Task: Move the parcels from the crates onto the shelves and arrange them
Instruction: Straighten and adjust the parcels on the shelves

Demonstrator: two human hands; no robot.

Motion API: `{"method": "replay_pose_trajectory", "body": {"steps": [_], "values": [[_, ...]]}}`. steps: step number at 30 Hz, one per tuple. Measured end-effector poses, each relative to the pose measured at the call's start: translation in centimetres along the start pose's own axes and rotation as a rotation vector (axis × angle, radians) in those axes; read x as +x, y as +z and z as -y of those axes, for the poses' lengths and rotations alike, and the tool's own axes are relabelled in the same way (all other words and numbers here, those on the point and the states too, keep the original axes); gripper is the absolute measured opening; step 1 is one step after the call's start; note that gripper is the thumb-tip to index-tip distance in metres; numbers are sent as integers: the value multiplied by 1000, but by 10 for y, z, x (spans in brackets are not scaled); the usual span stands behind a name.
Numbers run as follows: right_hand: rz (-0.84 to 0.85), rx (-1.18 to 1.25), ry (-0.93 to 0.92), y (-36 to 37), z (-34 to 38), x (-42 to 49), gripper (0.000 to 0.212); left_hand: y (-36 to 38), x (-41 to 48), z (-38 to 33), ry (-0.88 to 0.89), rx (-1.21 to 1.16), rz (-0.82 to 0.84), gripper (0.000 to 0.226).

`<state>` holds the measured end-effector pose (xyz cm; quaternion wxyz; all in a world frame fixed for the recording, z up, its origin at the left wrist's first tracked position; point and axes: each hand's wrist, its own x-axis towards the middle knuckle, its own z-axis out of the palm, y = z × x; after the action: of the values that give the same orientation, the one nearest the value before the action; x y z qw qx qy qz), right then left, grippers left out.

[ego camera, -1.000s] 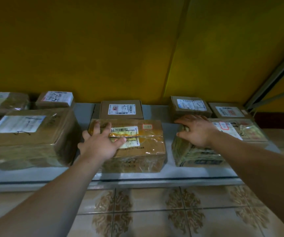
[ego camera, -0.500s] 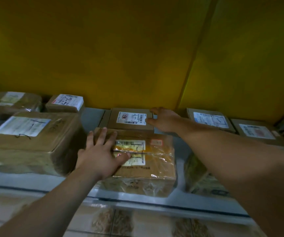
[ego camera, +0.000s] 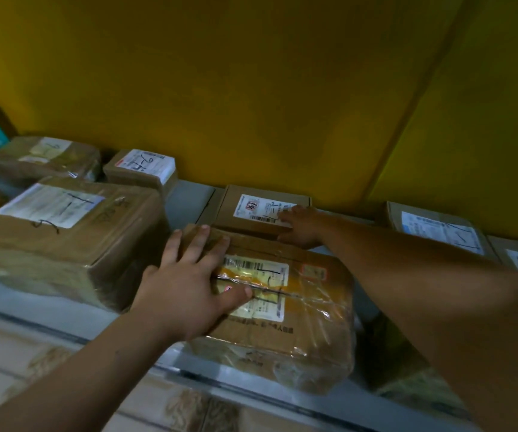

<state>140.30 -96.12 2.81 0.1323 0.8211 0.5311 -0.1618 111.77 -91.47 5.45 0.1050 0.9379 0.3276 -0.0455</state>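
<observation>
Cardboard arranging: left hand's (ego camera: 189,294) spread fingers press the shelf's (ego camera: 186,203) front-edge parcel (ego camera: 307,310); right hand's (ego camera: 302,226) straight fingers touch the back-edge parcel (ego camera: 251,207), likely needing a squaring nudge.

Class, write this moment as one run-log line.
left hand: flat on taped parcel | right hand: resting on small box behind it | shelf: parcels in two rows | step: arranging

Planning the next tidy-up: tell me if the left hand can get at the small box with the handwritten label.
Probably yes: the left hand lies flat on the taped parcel, and bare shelf leads up to the small box.
</observation>
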Motion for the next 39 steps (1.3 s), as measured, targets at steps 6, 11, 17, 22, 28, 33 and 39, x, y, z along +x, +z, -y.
{"method": "replay_pose_trajectory", "body": {"steps": [6, 11, 17, 22, 28, 33, 39], "values": [[-1, -14, 74, 2, -7, -4, 71, -13, 4, 0, 26, 31, 49, 104], [-73, 143, 144, -19, 4, -20, 69, -44, 3, 29, 38, 147, -56, 114], [-261, 267, -16, -61, 62, -45, 57, -71, 1, 115, -195, 111, -106, 94], [-343, 304, -96, -71, 143, -39, 62, -63, -4, 173, -370, 0, -23, 77], [-328, 457, -151, -78, 218, -13, 70, -65, 6, 216, -402, -56, -60, 74], [-242, 540, -41, -74, 250, 11, 76, -67, 18, 246, -405, -210, -53, 79], [-268, 535, 42, -73, 264, 4, 71, -60, 15, 264, -298, -217, -52, 89]]}}
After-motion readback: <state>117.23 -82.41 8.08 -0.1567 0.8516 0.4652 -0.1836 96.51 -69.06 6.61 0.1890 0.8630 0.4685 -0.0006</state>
